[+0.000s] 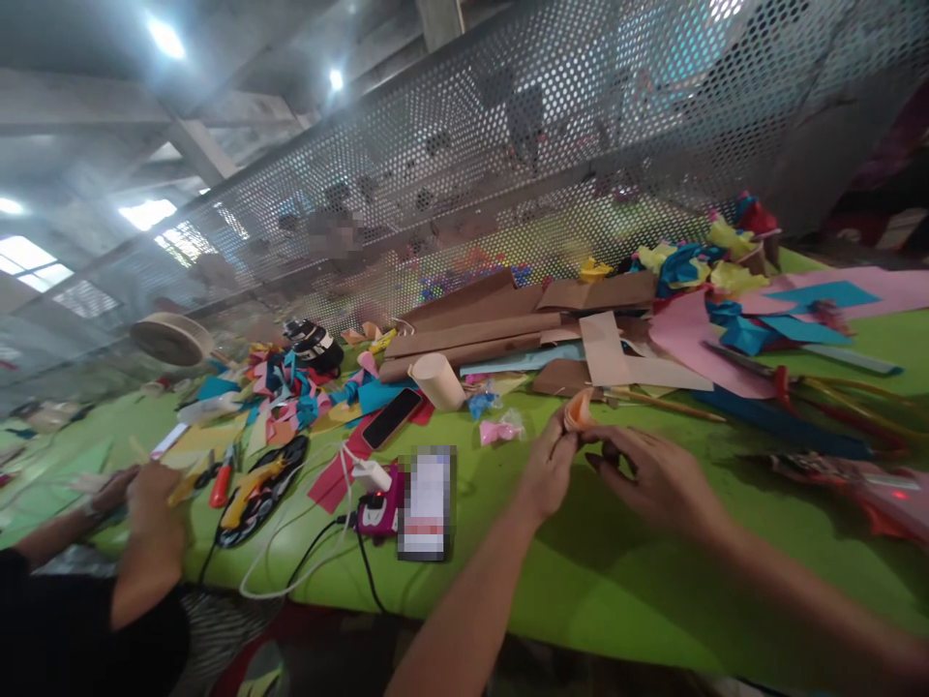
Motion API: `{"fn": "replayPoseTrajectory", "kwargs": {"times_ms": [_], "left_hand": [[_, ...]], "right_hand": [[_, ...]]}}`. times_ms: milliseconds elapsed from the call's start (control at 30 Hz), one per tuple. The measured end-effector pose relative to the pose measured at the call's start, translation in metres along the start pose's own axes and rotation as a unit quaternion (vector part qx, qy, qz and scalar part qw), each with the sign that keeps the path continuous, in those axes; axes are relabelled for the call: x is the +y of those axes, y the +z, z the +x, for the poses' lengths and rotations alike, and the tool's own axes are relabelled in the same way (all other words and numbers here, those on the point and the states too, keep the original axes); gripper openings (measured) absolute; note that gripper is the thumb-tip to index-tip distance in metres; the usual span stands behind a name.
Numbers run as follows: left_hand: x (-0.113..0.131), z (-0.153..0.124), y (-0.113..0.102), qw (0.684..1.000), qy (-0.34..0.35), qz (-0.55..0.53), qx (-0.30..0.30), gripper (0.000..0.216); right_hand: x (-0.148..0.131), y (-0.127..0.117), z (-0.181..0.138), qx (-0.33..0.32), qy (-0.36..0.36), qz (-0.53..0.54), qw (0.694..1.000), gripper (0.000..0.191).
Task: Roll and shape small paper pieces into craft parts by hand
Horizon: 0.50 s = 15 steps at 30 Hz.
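Observation:
My left hand (546, 469) pinches a small orange folded paper piece (578, 410) above the green table (624, 571). My right hand (649, 469) is just to the right of it, fingers curled toward the paper's lower edge and touching or almost touching it. Both forearms reach in from the bottom of the view.
A co-worker's hands (141, 494) work at the left by a yellow glue gun (251, 479). Phones (392, 417), a charger with cables (377, 508), a paper cup (437, 379), brown card strips (479, 334), coloured paper scraps (290, 392) and pink sheets (697, 329) lie about. A perforated metal screen (552, 126) backs the table.

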<state>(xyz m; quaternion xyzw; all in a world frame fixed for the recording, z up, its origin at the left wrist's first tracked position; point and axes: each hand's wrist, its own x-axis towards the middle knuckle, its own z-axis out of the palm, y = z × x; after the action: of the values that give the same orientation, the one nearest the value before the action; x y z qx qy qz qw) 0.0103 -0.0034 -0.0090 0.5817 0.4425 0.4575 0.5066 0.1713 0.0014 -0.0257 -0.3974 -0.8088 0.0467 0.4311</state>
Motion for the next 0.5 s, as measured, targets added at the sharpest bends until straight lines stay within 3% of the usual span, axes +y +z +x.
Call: {"fn": "replayPoseTrajectory", "kwargs": {"times_ms": [267,500], "left_hand": [[0.013,0.0,-0.002,0.999,-0.009,-0.027,0.015,0.046],[0.008,0.001,-0.002,0.996,-0.036,-0.083,0.02,0.06]], "right_hand": [[-0.003,-0.009,0.005,0.043,0.037,0.049,0.997,0.021],[-0.006,-0.012,0.007,0.047,0.045,0.069,0.995,0.02]]}}
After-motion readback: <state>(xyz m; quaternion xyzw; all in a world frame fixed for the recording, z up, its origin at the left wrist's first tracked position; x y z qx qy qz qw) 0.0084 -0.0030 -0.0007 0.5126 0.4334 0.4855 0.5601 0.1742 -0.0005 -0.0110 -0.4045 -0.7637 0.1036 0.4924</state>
